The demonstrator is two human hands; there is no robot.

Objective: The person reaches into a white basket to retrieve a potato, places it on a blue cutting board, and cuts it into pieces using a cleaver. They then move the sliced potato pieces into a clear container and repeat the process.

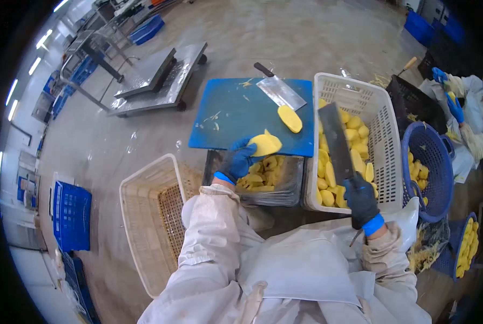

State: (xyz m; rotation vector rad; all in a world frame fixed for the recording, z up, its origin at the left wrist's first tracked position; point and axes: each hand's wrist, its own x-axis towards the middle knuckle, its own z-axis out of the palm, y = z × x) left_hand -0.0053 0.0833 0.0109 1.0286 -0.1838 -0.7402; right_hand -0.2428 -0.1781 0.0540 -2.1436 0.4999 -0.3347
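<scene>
My left hand (237,161), in a dark blue glove, holds a yellow potato piece (265,144) over the near edge of the blue cutting board (225,110). In my right hand (361,200) is the handle of a large knife (336,141); its blade points away from me over the white crate (392,156) of peeled potatoes. A cleaver (282,93) lies on the board's far right part, and a cut potato half (290,119) rests just below it. Under the board's near edge, a metal tub (290,198) holds yellow pieces.
A white basket (144,232) stands at the left. On the right are a purple basket (438,189) with potatoes, a black crate (414,102) and another person's gloved hand (455,108). A metal cart (149,81) is behind on the left, and a blue crate (73,216) farther left.
</scene>
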